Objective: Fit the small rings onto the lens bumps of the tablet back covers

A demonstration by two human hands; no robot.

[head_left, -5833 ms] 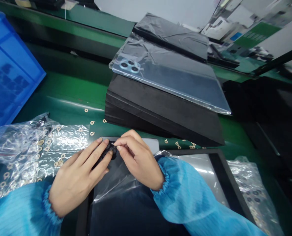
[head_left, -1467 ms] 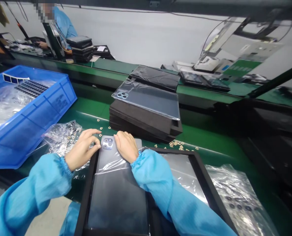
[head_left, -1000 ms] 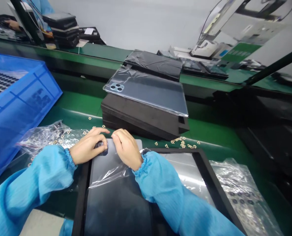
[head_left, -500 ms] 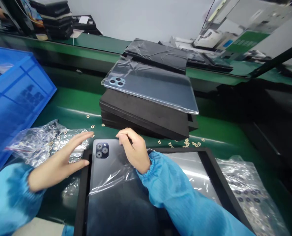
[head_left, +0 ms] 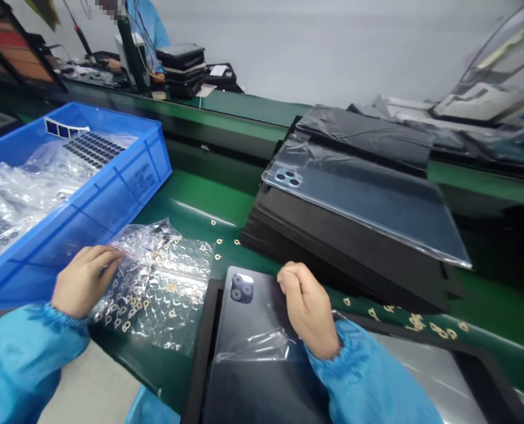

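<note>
My left hand (head_left: 85,280) pinches the red-lined edge of a clear plastic bag (head_left: 173,318), on and around which many small gold rings show. My right hand (head_left: 308,309) is closed, fingertips together, over the upper edge of a grey tablet (head_left: 253,318); what it may hold is hidden. The tablet lies back up with its camera block (head_left: 242,288) at the top left, and wrinkled clear film covers its lower part. It rests in a black foam frame (head_left: 200,353).
A blue crate (head_left: 112,200) with bagged parts stands at the left. Behind my right hand, a film-wrapped tablet (head_left: 368,200) lies on stacked black foam sheets (head_left: 332,241). Loose rings (head_left: 416,321) lie near the foam. A co-worker's blue sleeve (head_left: 153,23) shows at the back.
My left hand has gone from open beside the tablet to pinching the bag's edge at the left. My right hand stays closed over the tablet. The view has swung left.
</note>
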